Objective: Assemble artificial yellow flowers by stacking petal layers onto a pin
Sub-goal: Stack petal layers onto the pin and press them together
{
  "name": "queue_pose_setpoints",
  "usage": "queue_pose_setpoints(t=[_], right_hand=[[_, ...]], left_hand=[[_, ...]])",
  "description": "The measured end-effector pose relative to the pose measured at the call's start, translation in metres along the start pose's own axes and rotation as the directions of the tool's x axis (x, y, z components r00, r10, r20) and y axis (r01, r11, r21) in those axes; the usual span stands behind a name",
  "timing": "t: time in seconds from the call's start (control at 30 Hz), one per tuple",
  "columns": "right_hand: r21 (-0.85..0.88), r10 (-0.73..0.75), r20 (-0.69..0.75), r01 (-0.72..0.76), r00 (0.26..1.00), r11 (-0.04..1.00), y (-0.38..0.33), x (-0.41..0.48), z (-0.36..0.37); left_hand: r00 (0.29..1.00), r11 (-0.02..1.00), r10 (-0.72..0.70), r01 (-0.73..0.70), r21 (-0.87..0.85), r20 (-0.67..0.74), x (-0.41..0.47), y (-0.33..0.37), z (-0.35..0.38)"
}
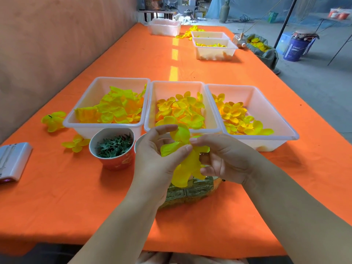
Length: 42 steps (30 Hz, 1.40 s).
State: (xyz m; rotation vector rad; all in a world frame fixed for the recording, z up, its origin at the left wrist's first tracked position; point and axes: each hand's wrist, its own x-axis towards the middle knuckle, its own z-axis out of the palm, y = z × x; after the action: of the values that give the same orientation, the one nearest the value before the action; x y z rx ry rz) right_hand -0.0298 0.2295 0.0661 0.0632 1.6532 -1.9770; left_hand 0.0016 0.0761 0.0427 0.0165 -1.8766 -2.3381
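Both hands meet over the table's near middle, holding a stack of yellow petal layers (184,159). My left hand (158,157) pinches the stack from the left with thumb and fingers. From the right, my right hand (222,159) pinches its top. The pin is hidden inside the petals. Under the hands sits a greenish block (190,191). Three white trays hold loose petals: large ones in the left tray (80,119), medium in the middle tray (150,103), small in the right tray (274,115). A red cup (114,161) holds green calyx pieces.
An assembled yellow flower (54,121) and a loose petal layer (77,142) lie left of the trays. A white device (13,161) lies at the left edge. More white trays (215,48) stand far back on the orange cloth (57,206).
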Motion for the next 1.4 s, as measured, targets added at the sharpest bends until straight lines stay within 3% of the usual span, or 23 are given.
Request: queue_pose_setpoints(t=[0.2, 0.33, 0.47, 0.83, 1.23, 1.4], right_hand=[[0.045, 0.006, -0.021, -0.005, 1.000, 0.999, 0.003, 0.003, 0.001], [0.074, 0.015, 0.007, -0.015, 1.000, 0.997, 0.005, 0.003, 0.001], [0.043, -0.015, -0.001, 0.015, 1.000, 0.999, 0.007, 0.004, 0.001], [-0.079, -0.150, -0.079, 0.144, 0.986, 0.986, 0.014, 0.000, 0.008], [0.043, -0.085, 0.007, 0.084, 0.996, 0.996, 0.014, -0.003, 0.003], [0.031, -0.065, -0.039, 0.066, 0.997, 0.997, 0.014, -0.001, 0.005]], left_hand=[[0.989, 0.988, -0.146, 0.148, -0.043, 0.037, 0.005, -0.001, -0.001], [0.926, 0.887, -0.339, 0.374, -0.270, 0.167, 0.009, -0.001, -0.001], [0.879, 0.815, -0.413, 0.473, -0.335, 0.237, 0.011, -0.005, -0.004], [0.860, 0.770, -0.462, 0.510, -0.385, 0.216, 0.015, -0.002, -0.003], [0.844, 0.715, -0.467, 0.536, -0.448, 0.264, 0.015, -0.008, -0.005], [0.882, 0.767, -0.412, 0.471, -0.436, 0.229, 0.013, -0.009, -0.005]])
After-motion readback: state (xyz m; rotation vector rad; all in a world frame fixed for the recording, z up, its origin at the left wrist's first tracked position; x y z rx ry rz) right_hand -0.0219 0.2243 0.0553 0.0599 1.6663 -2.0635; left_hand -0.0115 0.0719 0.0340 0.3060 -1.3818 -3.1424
